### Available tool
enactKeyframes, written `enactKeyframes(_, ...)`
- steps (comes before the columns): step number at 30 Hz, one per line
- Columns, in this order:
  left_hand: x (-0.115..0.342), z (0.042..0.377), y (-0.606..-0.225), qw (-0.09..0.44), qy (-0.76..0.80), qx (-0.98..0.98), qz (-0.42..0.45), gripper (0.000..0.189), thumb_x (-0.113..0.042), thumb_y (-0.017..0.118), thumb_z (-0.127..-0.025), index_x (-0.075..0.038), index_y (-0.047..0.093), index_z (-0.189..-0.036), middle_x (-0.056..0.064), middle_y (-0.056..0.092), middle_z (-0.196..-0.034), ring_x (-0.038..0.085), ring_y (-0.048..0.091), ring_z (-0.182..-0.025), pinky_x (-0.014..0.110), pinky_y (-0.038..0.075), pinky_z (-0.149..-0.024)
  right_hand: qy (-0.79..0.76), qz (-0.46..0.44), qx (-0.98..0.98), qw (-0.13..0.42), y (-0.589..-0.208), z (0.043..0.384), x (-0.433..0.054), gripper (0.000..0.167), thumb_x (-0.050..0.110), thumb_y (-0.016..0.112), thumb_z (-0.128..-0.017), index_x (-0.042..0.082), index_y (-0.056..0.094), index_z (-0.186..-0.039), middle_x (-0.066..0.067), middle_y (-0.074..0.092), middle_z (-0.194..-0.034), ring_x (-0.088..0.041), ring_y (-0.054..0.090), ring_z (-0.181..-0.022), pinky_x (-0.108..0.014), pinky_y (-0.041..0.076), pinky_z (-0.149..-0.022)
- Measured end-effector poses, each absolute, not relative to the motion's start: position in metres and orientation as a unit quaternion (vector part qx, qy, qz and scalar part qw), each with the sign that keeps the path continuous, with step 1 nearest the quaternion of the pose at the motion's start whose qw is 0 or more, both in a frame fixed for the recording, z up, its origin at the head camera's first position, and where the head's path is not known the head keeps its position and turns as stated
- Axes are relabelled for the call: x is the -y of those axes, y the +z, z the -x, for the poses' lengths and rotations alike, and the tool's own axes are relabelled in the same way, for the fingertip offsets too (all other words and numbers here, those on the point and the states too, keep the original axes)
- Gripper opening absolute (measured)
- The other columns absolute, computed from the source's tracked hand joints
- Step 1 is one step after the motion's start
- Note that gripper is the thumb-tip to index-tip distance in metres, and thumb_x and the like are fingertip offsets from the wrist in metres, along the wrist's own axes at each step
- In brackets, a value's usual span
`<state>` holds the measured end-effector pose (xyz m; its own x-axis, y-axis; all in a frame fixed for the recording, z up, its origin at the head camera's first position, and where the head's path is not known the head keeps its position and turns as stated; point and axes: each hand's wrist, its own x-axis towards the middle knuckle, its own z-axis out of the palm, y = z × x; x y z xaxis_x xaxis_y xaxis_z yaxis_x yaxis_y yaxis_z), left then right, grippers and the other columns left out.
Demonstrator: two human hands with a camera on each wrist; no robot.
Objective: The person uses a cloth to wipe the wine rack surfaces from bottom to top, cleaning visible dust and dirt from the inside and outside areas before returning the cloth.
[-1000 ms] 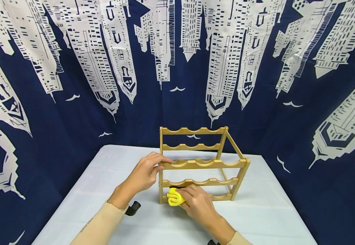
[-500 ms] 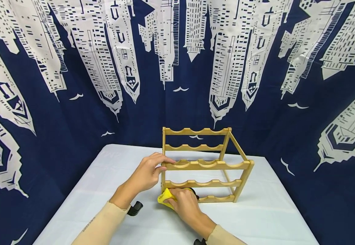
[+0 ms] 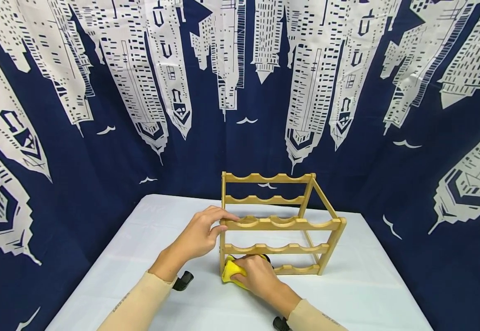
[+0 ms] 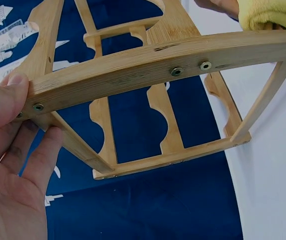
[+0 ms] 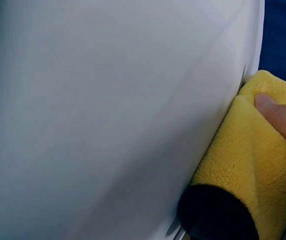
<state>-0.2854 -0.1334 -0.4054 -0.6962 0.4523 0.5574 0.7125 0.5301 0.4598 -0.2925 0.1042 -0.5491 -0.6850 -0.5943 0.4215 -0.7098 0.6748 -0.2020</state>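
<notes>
A wooden wine rack (image 3: 289, 225) with scalloped rails stands on the table. My left hand (image 3: 200, 232) grips its upper front-left corner, and the left wrist view shows thumb and fingers on either side of the side post (image 4: 127, 72). Low at the front-left of the rack, my right hand (image 3: 260, 278) holds a folded yellow cloth (image 3: 233, 272) against the bottom rail. In the right wrist view the thumb presses into the plush cloth (image 5: 243, 145), which has a black patch (image 5: 218, 212) at its lower end. Cloth and hand hide the left part of the bottom rail.
The white-covered table (image 3: 372, 294) extends around the rack on both sides. Behind it hangs a navy curtain (image 3: 190, 170) printed with white buildings. Black straps or mounts (image 3: 183, 280) sit at both wrists.
My right hand has swept the cloth left along the bottom rail to the rack's left end, then slightly back right. My left hand keeps its grip on the corner.
</notes>
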Motion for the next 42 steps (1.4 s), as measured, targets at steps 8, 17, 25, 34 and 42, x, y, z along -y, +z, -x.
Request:
enactKeyframes(8,0.134,0.283,-0.407,0.184,-0.345,0.857,0.335,0.031,-0.002,0.076,-0.109,-0.016,0.082,-0.136,-0.002,0.083,-0.137,0.024,0.073,-0.141,0.053,0.063,-0.123,0.185,-0.369,0.894,0.176,-0.55,0.291,-0.126,0.031,0.025,0.103,-0.09,0.014,0.09,-0.117,0.0,0.091,-0.111,-0.019,0.088,-0.103,-0.036,0.074,-0.089)
enactKeyframes(17,0.133,0.284,-0.409,0.191,-0.342,0.86,0.328,0.032,0.0,0.075,-0.109,-0.016,0.082,-0.137,-0.001,0.082,-0.139,0.025,0.072,-0.143,0.054,0.061,-0.125,0.194,-0.335,0.904,0.182,-0.546,0.288,-0.155,0.03,0.023,0.104,-0.089,0.014,0.09,-0.114,-0.001,0.091,-0.109,-0.017,0.087,-0.1,-0.035,0.073,-0.084)
enactKeyframes(25,0.132,0.284,-0.413,0.208,-0.34,0.855,0.332,0.033,0.0,0.076,-0.109,-0.017,0.083,-0.136,0.002,0.081,-0.14,0.027,0.071,-0.144,0.054,0.061,-0.125,0.168,-0.307,0.921,0.173,-0.546,0.289,-0.188,0.031,0.025,0.104,-0.088,0.014,0.091,-0.113,-0.001,0.091,-0.108,-0.02,0.087,-0.1,-0.038,0.073,-0.085)
enactKeyframes(34,0.133,0.282,-0.416,0.237,-0.342,0.844,0.337,0.032,0.003,0.077,-0.106,-0.015,0.085,-0.131,0.002,0.079,-0.13,0.026,0.071,-0.136,0.051,0.064,-0.119,0.152,-0.302,0.909,0.242,-0.55,0.283,-0.215,0.04,0.021,0.108,-0.081,0.014,0.091,-0.116,0.0,0.091,-0.11,-0.021,0.084,-0.099,-0.043,0.072,-0.088)
enactKeyframes(42,0.133,0.285,-0.416,0.243,-0.343,0.839,0.346,0.029,-0.001,0.077,-0.107,-0.014,0.085,-0.132,0.003,0.079,-0.131,0.027,0.072,-0.135,0.05,0.065,-0.117,0.177,-0.216,0.929,0.241,-0.54,0.283,-0.244,0.028,0.022,0.106,-0.083,0.016,0.088,-0.103,0.0,0.088,-0.097,-0.019,0.079,-0.086,-0.042,0.067,-0.075)
